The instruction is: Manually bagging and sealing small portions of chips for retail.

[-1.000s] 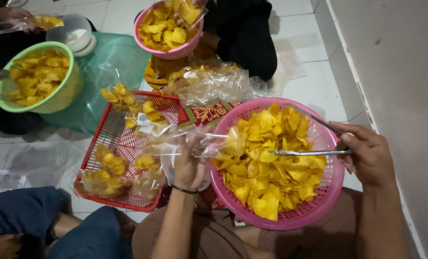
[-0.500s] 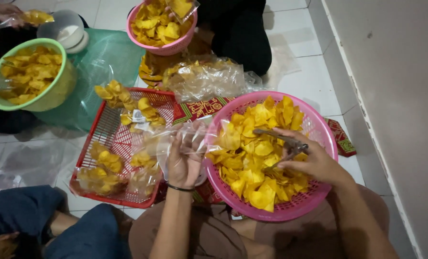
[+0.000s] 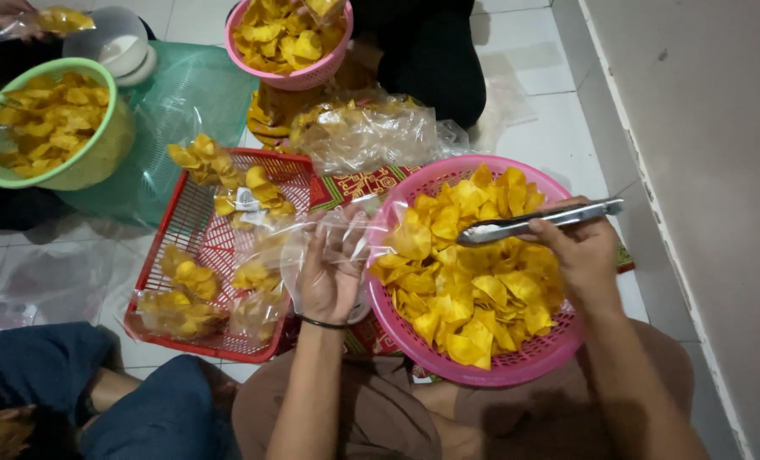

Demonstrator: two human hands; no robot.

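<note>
Two hands: tongs (image 3: 540,222) above chips (image 3: 473,281).

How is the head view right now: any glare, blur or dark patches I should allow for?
Head view: sharp overall; the clear plastic bag in the left hand glints and blurs what lies behind it; the metal tongs in the right hand shine; bottom-left corner dark; pink basket evenly lit.

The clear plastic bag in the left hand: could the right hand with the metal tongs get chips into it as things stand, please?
Probably yes. The left hand holds the clear plastic bag right against the pink basket's rim, and the right hand holds the metal tongs just above the yellow chips, with nothing between them.
</note>
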